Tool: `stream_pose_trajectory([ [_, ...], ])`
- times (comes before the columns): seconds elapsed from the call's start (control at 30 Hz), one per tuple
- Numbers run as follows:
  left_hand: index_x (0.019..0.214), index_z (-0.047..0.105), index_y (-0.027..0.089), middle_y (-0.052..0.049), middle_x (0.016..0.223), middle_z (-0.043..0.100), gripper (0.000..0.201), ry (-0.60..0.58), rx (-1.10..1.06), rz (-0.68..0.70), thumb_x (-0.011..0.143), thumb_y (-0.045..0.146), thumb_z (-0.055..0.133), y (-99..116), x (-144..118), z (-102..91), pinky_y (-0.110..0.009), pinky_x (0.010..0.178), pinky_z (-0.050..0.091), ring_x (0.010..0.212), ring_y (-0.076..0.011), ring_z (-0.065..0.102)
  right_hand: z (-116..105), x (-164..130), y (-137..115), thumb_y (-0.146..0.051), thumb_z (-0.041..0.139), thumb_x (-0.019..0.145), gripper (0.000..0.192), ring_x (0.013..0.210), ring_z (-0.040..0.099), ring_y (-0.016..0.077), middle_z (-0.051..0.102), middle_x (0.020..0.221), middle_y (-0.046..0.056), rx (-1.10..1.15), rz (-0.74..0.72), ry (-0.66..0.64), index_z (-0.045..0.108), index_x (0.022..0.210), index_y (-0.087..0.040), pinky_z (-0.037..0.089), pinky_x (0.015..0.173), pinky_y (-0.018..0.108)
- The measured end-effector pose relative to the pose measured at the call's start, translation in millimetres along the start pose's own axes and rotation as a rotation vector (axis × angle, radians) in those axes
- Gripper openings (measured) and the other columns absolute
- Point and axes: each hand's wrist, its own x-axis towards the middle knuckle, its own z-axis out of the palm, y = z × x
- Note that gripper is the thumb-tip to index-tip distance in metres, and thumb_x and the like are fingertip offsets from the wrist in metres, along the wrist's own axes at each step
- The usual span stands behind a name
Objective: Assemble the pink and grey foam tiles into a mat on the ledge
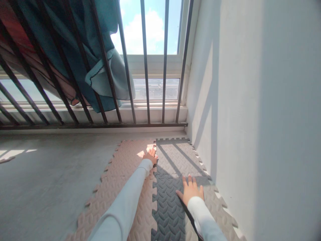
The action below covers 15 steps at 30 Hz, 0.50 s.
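Observation:
My left hand (150, 156) lies with its fingers stretched out on the far pink foam mat tile (130, 150), at the edge where it meets the far grey foam mat tile (195, 150). Spread flat, my right hand (191, 191) rests on the near grey foam mat tile (167, 207), close to the seam with the tile beyond it. A near pink tile (110, 201) is under my left forearm. Toothed edges of the pink and grey tiles run side by side between my hands. Neither hand holds anything.
A white wall (238, 117) rises along the right side. Black railing bars (145, 83) stand before a window at the far end, with teal cloth (82, 50) hanging behind them. Bare grey floor (50, 187) extends left, where a small flat piece (7, 160) lies.

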Motion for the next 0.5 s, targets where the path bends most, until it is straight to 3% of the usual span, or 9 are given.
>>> stream_pose_trajectory([
  [0.17, 0.131, 0.030, 0.029, 0.003, 0.142, 0.023, 0.051, 0.062, 0.006, -0.004, 0.081, 0.041, 0.030, 0.9, -0.1, 6.3, -0.043, 0.105, 0.018, 0.129, -0.0198, 0.018, 7.6, 5.0, 2.3, -0.047, 0.041, 0.077, 0.066, 0.127, 0.016, 0.0315, 0.021, 0.140, 0.015, 0.004, -0.029, 0.019, 0.024, 0.134, -0.018, 0.018, 0.095, 0.058],
  [0.33, 0.125, 0.040, 0.024, -0.003, 0.134, 0.039, 0.048, 0.078, -0.036, 0.025, 0.082, 0.043, 0.029, 0.7, 13.4, -12.0, -0.039, 0.098, 0.030, 0.121, -0.0205, 0.033, 4.8, 2.3, 1.0, -0.046, 0.041, 0.078, 0.065, 0.128, 0.015, 0.0314, 0.020, 0.140, 0.015, -0.010, -0.017, 0.016, 0.024, 0.133, -0.018, 0.018, 0.095, 0.057],
  [0.5, 0.131, 0.030, 0.021, -0.004, 0.142, 0.023, 0.051, 0.028, -0.067, -0.026, 0.083, 0.040, 0.026, 0.4, 34.4, -11.4, -0.043, 0.100, 0.024, 0.128, -0.0211, 0.021, 1.0, -1.1, -1.4, -0.045, 0.040, 0.079, 0.064, 0.128, 0.013, 0.0310, 0.017, 0.141, 0.013, -0.020, -0.002, -0.005, 0.023, 0.134, -0.017, 0.016, 0.097, 0.056],
])
